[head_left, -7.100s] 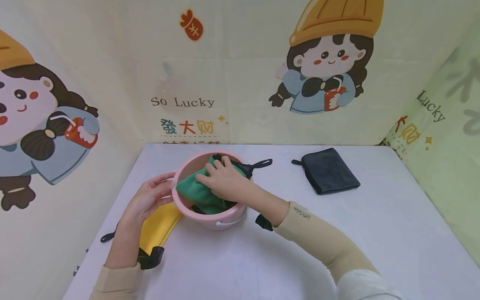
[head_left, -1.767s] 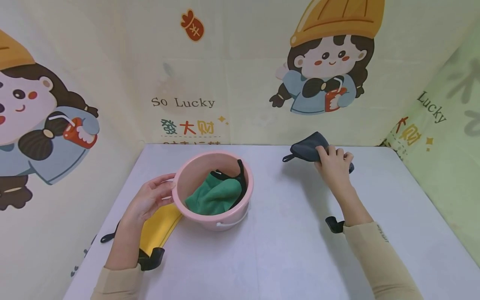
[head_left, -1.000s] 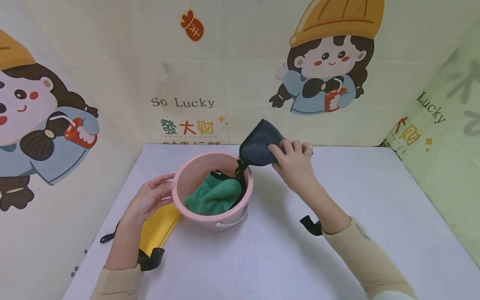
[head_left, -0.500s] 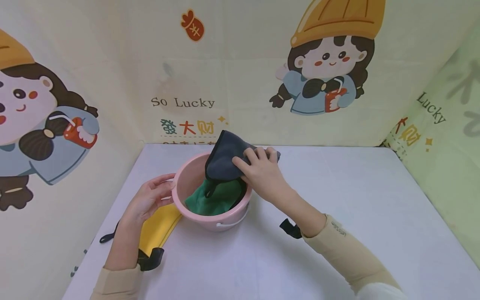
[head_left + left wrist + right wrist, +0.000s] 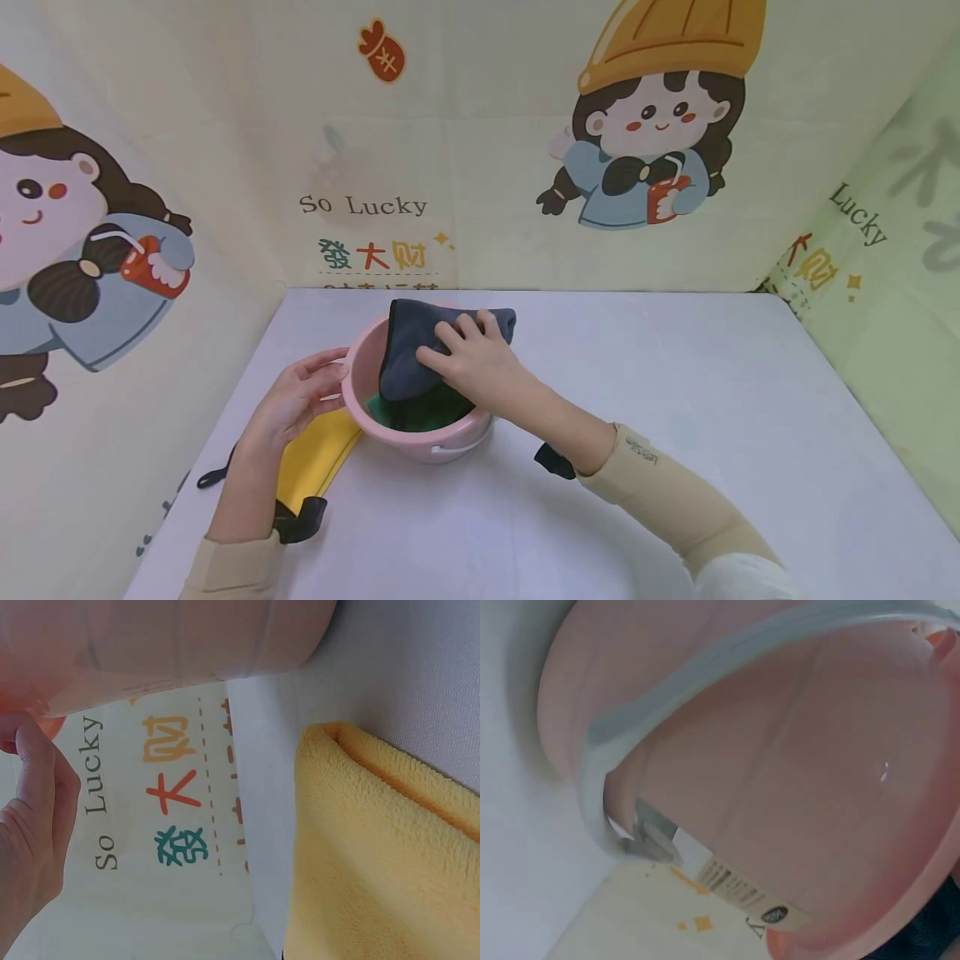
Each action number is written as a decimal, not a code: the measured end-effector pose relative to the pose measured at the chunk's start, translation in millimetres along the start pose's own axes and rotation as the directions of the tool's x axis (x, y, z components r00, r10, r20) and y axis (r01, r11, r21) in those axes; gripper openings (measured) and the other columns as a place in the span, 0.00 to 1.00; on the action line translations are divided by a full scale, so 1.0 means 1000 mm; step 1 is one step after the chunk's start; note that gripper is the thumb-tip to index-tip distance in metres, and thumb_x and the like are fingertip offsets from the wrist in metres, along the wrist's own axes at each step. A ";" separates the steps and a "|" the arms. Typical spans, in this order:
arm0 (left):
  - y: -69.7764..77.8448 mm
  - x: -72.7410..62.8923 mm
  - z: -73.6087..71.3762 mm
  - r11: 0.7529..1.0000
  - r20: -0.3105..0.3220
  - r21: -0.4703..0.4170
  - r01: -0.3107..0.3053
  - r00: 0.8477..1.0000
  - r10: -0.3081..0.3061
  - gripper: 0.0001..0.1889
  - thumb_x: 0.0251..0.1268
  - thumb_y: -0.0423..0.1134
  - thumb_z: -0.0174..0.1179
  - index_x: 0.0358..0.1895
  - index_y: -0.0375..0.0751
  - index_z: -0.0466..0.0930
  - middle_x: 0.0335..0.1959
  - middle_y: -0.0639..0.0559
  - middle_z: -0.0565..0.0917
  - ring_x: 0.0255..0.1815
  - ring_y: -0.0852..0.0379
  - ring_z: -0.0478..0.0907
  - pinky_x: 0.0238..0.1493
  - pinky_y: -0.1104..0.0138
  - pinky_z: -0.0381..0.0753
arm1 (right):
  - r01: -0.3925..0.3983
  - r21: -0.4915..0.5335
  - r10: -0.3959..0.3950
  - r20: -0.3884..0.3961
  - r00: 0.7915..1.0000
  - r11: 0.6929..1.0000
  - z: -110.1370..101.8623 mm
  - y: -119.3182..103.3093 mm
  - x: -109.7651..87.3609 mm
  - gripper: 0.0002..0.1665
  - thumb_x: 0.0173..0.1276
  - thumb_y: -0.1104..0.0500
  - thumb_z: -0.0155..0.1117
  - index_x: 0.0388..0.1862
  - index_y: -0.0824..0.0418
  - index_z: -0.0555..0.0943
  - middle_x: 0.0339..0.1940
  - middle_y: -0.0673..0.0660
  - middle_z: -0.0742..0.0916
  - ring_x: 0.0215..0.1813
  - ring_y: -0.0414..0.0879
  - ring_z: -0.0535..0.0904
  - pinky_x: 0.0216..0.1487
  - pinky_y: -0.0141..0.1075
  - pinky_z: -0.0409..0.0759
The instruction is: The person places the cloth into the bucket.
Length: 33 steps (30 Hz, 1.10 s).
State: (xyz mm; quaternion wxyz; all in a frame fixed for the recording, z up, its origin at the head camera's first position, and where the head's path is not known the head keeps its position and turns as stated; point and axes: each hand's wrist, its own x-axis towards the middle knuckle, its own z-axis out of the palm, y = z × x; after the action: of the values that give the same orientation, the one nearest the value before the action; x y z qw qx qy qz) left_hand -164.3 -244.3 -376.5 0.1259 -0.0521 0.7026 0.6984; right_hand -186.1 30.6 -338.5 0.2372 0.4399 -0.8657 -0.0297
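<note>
At the left side of a pink bucket, my left hand holds its rim with thumb and fingertips. My right hand grips a folded dark blue-grey cloth over the bucket's mouth, its lower part inside. Beneath that cloth, a green cloth lies in the bucket, partly covered. The left wrist view shows the bucket's outer wall and some of my left fingers. In the right wrist view the bucket hides nearly all of my right hand; a bit of dark cloth shows past the rim.
A folded yellow cloth with a black loop lies on the white table, partly under my left forearm. The bucket's pale handle hangs down its front. A printed curtain stands behind the table.
My right hand has let go of the green cloth in the bucket, picked up the dark cloth at the right and carried it left, lowering it into the bucket's mouth. My left hand has stayed.
</note>
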 end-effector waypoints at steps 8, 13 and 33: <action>-0.001 0.001 0.000 1.000 0.001 -0.007 0.003 1.000 -0.003 0.28 0.58 0.46 0.61 0.61 0.43 0.66 0.43 0.61 0.80 0.41 0.60 0.81 0.45 0.67 0.79 | 0.047 0.039 -0.052 0.164 0.985 0.998 0.004 -0.010 0.012 0.19 0.65 0.51 0.59 0.54 0.40 0.71 0.50 0.51 0.75 0.50 0.49 0.66 0.52 0.47 0.63; -0.001 0.002 -0.001 1.000 -0.001 -0.018 0.017 1.000 -0.017 0.29 0.58 0.46 0.61 0.62 0.43 0.65 0.42 0.61 0.80 0.40 0.60 0.81 0.45 0.68 0.79 | 0.054 0.097 -0.074 0.219 0.973 0.994 0.008 -0.012 0.019 0.22 0.63 0.48 0.60 0.56 0.39 0.72 0.52 0.51 0.75 0.53 0.48 0.66 0.55 0.47 0.63; 0.003 -0.001 0.001 1.000 0.007 -0.026 0.011 1.000 -0.011 0.25 0.59 0.45 0.61 0.59 0.43 0.67 0.39 0.60 0.82 0.39 0.60 0.81 0.43 0.68 0.80 | 0.078 0.191 -0.154 0.426 0.891 0.978 0.023 -0.012 0.028 0.28 0.64 0.48 0.58 0.64 0.40 0.66 0.56 0.51 0.73 0.57 0.47 0.65 0.58 0.46 0.63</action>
State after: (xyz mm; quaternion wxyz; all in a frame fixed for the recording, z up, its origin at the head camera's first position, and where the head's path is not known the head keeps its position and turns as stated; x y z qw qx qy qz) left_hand -163.9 -243.0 -373.3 0.1315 -0.0553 0.6927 0.7069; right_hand -201.1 -1.6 -351.2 -0.0043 0.4914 -0.8682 -0.0688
